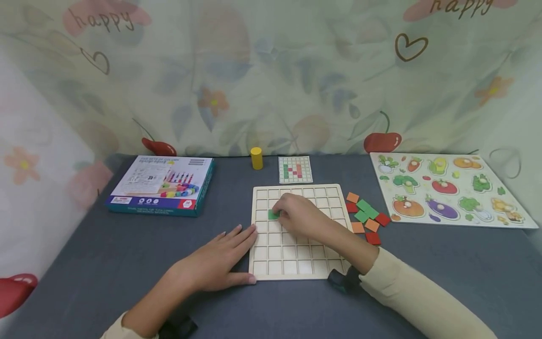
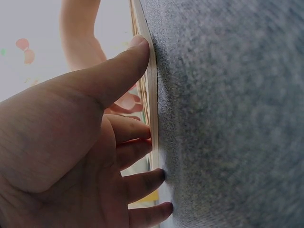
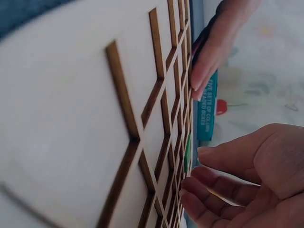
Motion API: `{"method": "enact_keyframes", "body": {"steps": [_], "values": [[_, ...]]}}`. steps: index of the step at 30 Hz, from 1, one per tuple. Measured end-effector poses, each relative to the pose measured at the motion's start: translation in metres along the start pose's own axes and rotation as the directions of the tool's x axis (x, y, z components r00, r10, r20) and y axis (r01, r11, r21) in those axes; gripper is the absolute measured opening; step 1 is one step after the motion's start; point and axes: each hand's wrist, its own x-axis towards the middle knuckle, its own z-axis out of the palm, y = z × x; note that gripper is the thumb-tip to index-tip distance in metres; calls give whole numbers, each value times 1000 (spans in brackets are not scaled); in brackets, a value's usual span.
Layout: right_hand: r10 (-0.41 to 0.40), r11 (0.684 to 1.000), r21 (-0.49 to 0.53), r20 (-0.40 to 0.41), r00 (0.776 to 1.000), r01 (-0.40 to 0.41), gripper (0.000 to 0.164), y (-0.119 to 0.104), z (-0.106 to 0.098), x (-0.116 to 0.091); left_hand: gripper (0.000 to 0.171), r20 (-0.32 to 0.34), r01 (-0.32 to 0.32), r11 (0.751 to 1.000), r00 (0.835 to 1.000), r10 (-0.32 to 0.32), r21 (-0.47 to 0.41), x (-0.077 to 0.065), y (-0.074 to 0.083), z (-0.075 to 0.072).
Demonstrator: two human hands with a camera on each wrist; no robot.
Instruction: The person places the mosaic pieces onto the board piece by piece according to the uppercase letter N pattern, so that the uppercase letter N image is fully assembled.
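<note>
A wooden grid board lies on the dark cloth. One green square tile lies flat in a cell near its upper left. My right hand reaches over the board with bent fingers, their tips right at this tile and partly covering it. In the right wrist view, the thumb is close beside the green tile, and the fingertips meet the grid below it. My left hand is spread at the board's left side. Its thumb and two fingertips touch the board's edge, while the other fingertips rest on the cloth.
Loose red, green and orange tiles lie right of the board. Behind it are a small pattern card and a yellow cylinder. A boxed bead set stands left; a vegetable puzzle board lies right.
</note>
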Motion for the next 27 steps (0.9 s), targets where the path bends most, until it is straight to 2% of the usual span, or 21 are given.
{"method": "enact_keyframes", "body": {"steps": [4,9,19,22,27], "values": [[47,998,34,-4,999,-47,21,3,-6,-10,94,9,11,1000,1000,-11,8,0,1,0],[60,996,65,-32,998,-58,20,12,-14,-27,94,19,24,1000,1000,-24,15,1,0,0],[82,991,110,-104,991,-70,19,53,-38,-73,94,22,22,1000,1000,-22,14,1,1,-1],[109,988,118,-119,987,-95,19,64,-48,-85,93,18,16,1000,1000,-16,10,1,1,-1],[203,976,99,-112,973,-192,19,80,-62,-99,94,23,24,1000,999,-25,15,2,1,0]]}}
